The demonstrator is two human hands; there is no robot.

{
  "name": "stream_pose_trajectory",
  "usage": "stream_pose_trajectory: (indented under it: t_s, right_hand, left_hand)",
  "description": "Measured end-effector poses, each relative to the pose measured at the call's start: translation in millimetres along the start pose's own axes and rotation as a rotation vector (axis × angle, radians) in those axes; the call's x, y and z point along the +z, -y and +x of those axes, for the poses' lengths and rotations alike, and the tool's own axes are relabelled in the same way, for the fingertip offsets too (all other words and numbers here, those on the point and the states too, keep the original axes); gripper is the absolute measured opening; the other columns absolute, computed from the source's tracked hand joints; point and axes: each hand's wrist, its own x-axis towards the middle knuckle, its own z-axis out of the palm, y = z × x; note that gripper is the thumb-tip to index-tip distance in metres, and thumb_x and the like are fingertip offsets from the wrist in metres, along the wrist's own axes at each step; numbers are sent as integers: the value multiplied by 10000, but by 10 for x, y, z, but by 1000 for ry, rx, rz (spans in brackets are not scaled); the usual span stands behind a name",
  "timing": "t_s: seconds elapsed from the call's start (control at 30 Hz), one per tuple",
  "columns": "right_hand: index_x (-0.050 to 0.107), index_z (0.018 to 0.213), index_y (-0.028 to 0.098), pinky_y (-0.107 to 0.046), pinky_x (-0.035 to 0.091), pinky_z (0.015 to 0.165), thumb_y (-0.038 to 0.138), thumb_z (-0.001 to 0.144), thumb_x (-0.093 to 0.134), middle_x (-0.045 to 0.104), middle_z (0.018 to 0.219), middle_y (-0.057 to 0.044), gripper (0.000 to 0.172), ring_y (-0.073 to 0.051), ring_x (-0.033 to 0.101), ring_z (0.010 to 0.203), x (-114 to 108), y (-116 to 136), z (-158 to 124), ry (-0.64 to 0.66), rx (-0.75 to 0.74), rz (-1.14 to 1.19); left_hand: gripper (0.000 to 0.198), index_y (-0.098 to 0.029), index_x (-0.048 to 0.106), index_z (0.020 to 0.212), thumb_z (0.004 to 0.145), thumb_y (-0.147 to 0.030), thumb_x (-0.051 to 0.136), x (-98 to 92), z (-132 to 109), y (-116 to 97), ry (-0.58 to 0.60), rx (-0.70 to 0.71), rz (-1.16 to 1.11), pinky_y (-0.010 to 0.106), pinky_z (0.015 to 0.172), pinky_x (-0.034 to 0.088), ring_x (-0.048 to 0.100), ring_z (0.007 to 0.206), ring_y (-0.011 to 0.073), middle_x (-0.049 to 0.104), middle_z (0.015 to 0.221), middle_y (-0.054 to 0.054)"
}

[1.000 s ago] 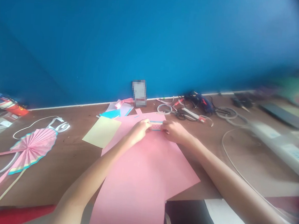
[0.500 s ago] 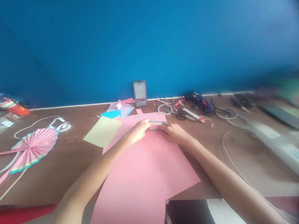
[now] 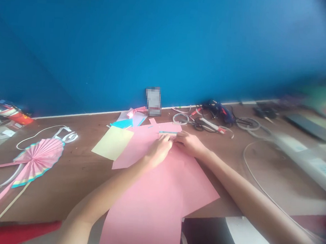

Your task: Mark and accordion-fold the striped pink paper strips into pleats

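A long pink paper sheet [image 3: 145, 210] runs from the middle of the table down past its front edge. Its far end is folded into a narrow strip with a blue edge [image 3: 168, 132]. My left hand [image 3: 161, 148] is closed on this fold, fingers bent over it. Just to its right, my right hand [image 3: 188, 142] pinches the same fold, its fingertips partly hidden. Another pink sheet [image 3: 202, 193] lies flat underneath. Left of the hands is a pale yellow sheet [image 3: 111, 143], overlapping the pink paper.
A pleated pink paper fan [image 3: 41, 160] with blue and yellow trim lies at left. Blue paper pieces [image 3: 121, 124] sit behind the yellow sheet. A blurred-out upright object [image 3: 153, 101] leans on the blue wall. Cables [image 3: 248, 124] and a white power strip [image 3: 323, 168] occupy the right side.
My left hand has shifted right along the fold and slightly toward me, close to my right hand. The right hand has hardly moved.
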Motion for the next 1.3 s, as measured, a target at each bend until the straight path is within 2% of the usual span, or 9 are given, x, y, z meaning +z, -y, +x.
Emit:
stream_pose_trajectory:
  t_s: [0.13, 0.4, 0.53, 0.67, 0.87, 1.03, 1.23, 1.3]
  right_hand:
    - [716, 937, 229, -259, 426, 754, 211, 916, 508, 641, 977, -69, 209, -177, 560, 927, -14, -19, 4, -11, -35, 38]
    - [668, 1015, 170, -272, 415, 747, 182, 918, 491, 618, 920, -84, 202, -180, 552, 861, -20, -54, 19, 6, -76, -15]
    - [631, 1066, 140, -294, 413, 756, 146, 930, 438, 606, 921, -101, 236, -194, 542, 858, 7, -41, 12, 37, -107, -147]
    - [617, 1063, 134, -299, 405, 736, 116, 925, 409, 598, 893, -99, 251, -195, 527, 818, 14, -26, -3, 55, -140, -237]
    - [618, 1043, 156, -282, 411, 750, 79, 904, 402, 625, 947, -98, 268, -194, 543, 875, 10, -47, -13, 1, -86, -111]
    - [636, 1057, 171, -293, 425, 759, 113, 924, 407, 626, 932, -98, 270, -196, 546, 865, 11, -66, -22, -31, -84, -45]
    - [658, 1039, 162, -301, 426, 723, 185, 961, 401, 606, 881, -91, 270, -193, 524, 821, 9, -59, -14, -23, -139, -96]
    - [664, 1017, 156, -299, 414, 698, 177, 962, 397, 597, 853, -86, 273, -191, 509, 795, 7, -47, -9, -24, -146, -137]
  left_hand:
    - [322, -155, 615, 1146, 901, -86, 418, 19, 18, 32, -31, -14, 12, 339, 886, 508, 562, 1087, 229, 614, 1157, 111]
    - [280, -141, 611, 1119, 898, -103, 442, 51, 4, 94, -40, 58, 92, 306, 759, 530, 560, 1080, 243, 611, 1122, 127]
    - [338, -146, 607, 1134, 878, -42, 413, 47, 10, 109, -61, 93, 101, 315, 797, 526, 559, 1097, 233, 598, 1179, 129]
    - [333, -164, 600, 1160, 900, -78, 410, 81, 8, 144, -100, 85, 96, 300, 787, 525, 549, 1120, 220, 594, 1207, 119]
    - [282, -183, 600, 1155, 938, -133, 427, 171, 25, 257, -157, 122, 73, 299, 892, 482, 545, 1086, 190, 611, 1168, 85]
    - [256, -175, 627, 1127, 947, -185, 445, 185, 29, 293, -149, 92, 16, 317, 871, 475, 551, 1012, 206, 624, 1014, 77]
    - [384, -192, 657, 1107, 853, -8, 435, 191, 37, 315, -162, 52, -116, 296, 854, 477, 553, 987, 194, 622, 968, 60]
    - [399, -192, 663, 1100, 825, 4, 450, 190, 37, 300, -178, 52, -141, 297, 845, 481, 555, 974, 196, 621, 951, 57]
